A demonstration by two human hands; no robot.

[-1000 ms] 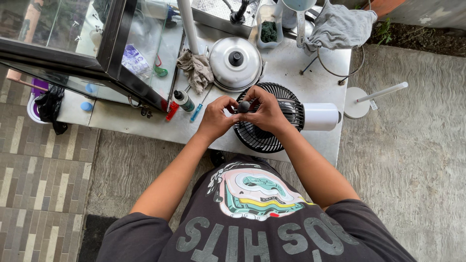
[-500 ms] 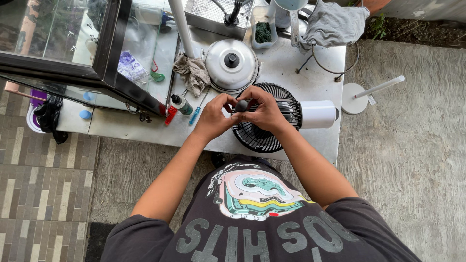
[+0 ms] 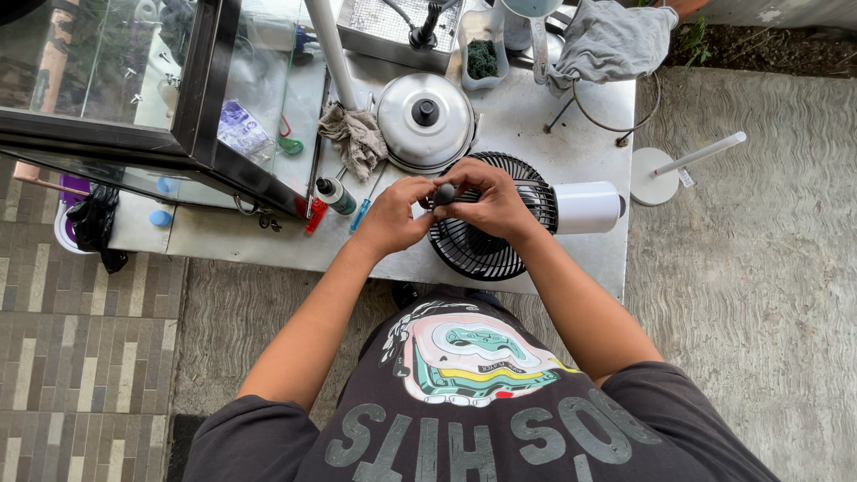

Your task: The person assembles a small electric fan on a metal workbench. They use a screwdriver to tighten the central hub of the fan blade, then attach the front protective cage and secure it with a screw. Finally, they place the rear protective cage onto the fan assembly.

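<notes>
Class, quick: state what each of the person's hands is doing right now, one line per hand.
Left hand: closed, fingers pinching a small dark rounded part.
Right hand: closed on the same part, above the black fan grille.

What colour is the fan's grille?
Black; the fan grille shows best in the head view, beside its white motor housing.

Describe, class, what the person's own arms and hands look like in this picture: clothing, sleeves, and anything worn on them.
Both arms are bare from the short sleeves down. The left hand and right hand wear no gloves, and no watch, ring or bracelet is visible. The sleeves belong to a dark grey T-shirt with a colourful printed graphic and large pale lettering.
</notes>
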